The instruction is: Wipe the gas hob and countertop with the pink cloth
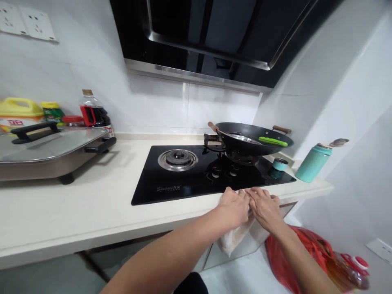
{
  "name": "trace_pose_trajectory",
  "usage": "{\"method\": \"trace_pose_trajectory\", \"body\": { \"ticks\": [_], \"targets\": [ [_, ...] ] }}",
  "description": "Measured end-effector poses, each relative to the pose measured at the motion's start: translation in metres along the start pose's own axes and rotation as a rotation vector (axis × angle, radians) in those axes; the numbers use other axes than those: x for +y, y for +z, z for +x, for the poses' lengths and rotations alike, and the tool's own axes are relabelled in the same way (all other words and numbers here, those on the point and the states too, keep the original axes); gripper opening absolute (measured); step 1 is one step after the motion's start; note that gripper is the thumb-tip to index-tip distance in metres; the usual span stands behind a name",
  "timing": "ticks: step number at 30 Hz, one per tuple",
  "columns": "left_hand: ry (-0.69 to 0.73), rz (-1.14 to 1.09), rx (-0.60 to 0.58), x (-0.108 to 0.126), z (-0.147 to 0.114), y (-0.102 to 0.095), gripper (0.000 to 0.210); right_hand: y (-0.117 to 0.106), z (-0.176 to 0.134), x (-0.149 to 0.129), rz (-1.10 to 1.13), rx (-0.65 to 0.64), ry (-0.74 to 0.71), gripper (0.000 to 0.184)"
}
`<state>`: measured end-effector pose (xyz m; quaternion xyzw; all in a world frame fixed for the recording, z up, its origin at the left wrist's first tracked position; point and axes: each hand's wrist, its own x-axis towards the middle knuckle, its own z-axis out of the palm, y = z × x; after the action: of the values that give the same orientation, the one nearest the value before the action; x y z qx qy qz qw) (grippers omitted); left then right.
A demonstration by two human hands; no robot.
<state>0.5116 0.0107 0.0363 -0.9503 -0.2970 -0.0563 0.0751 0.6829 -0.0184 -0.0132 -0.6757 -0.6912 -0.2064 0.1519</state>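
At the front edge of the counter, just below the stove, my left hand (234,207) is closed on a pale cloth (235,240). The cloth hangs down in front of the cabinet. Beside it, my right hand (266,206) has its fingers bent over the top of the same cloth, and the two hands touch. Part of the cloth is hidden under my fingers. Directly behind them lies the black glass gas stove (171,196), with a bare burner (178,159) on its left. A black wok (254,145) with wooden handles sits on the right burner, a green-handled utensil (272,141) resting in it.
A teal flask (315,163) with a raised lid stands right of the stove, its small cup (279,164) on the glass. A lidded electric pan (45,159) occupies the left counter. The range hood (196,45) hangs above. A red bag (281,253) and an oil bottle (349,271) are on the floor.
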Motion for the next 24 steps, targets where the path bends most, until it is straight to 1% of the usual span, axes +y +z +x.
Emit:
{"method": "trace_pose_trajectory", "body": {
  "ticks": [4, 9, 12, 16, 18, 21, 24],
  "targets": [
    [0.0, -0.034, 0.053, -0.004, -0.002, 0.003, 0.042, 0.002, 0.005, 0.002, 0.071, -0.001, 0.012, 0.043],
    [-0.017, -0.137, -0.032, -0.007, 0.002, -0.002, 0.044, 0.012, 0.002, 0.011, 0.183, 0.0, 0.001, 0.047],
    [-0.033, -0.16, -0.043, -0.006, 0.004, -0.005, 0.045, 0.018, -0.002, 0.019, 0.209, -0.004, -0.007, 0.047],
    [-0.049, -0.123, -0.055, -0.002, 0.003, -0.006, 0.046, 0.023, -0.004, 0.031, 0.232, 0.026, 0.045, 0.046],
    [-0.053, -0.103, -0.035, -0.001, 0.003, -0.005, 0.047, 0.021, -0.002, 0.032, 0.205, 0.031, 0.031, 0.046],
    [-0.065, -0.104, -0.011, 0.001, 0.004, -0.003, 0.047, 0.012, 0.004, 0.028, 0.129, 0.005, -0.028, 0.045],
    [-0.095, -0.089, -0.058, 0.004, 0.012, -0.003, 0.051, 0.002, 0.009, 0.024, 0.033, -0.004, -0.029, 0.045]
  ]
}}
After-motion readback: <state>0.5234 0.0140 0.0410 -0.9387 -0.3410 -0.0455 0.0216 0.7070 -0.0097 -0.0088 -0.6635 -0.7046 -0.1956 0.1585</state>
